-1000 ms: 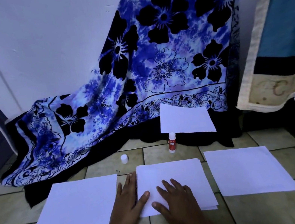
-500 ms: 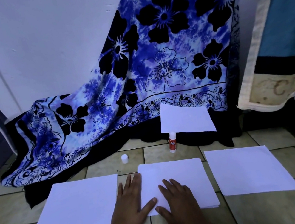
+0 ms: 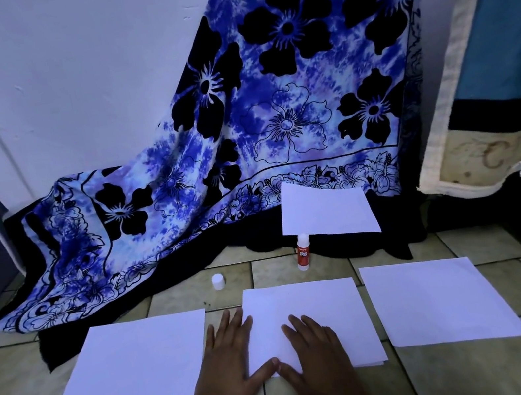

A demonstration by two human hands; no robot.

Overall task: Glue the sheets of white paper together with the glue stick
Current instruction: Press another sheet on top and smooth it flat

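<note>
the glue stick (image 3: pixel 303 252) stands upright on the tiled floor (image 3: pixel 458 378), its long axis vertical, its uncapped white tip pointing up and its red body below, just in front of the dark hem of the blue flowered cloth (image 3: pixel 271 108). its white cap (image 3: pixel 218 281) stands apart to the left on the same tile row, also upright. there is one glue stick and one cap. four places hold white paper: a left sheet (image 3: pixel 132 366), a middle stack (image 3: pixel 324 311), a right sheet (image 3: pixel 441 301), all lying flat on the floor in a row, and a smaller-looking far sheet (image 3: pixel 327 208) resting on the cloth's dark edge just behind the glue stick. the middle stack shows more than one layer at its lower right corner, where a second edge peeks out beneath the top sheet; how many sheets it holds cannot be told. each sheet in the row has its long axis running left to right, with the side edges fanning slightly away from the viewer. the left hand (image 3: pixel 227 373) lies flat with fingers spread and released, palm on the floor between the left sheet and the stack, its thumb reaching onto the stack's lower edge. the right hand (image 3: pixel 315 358) lies flat on the stack, fingers extended and pressing down, grasping nothing. the two thumbs nearly meet at the stack's near edge.
</note>
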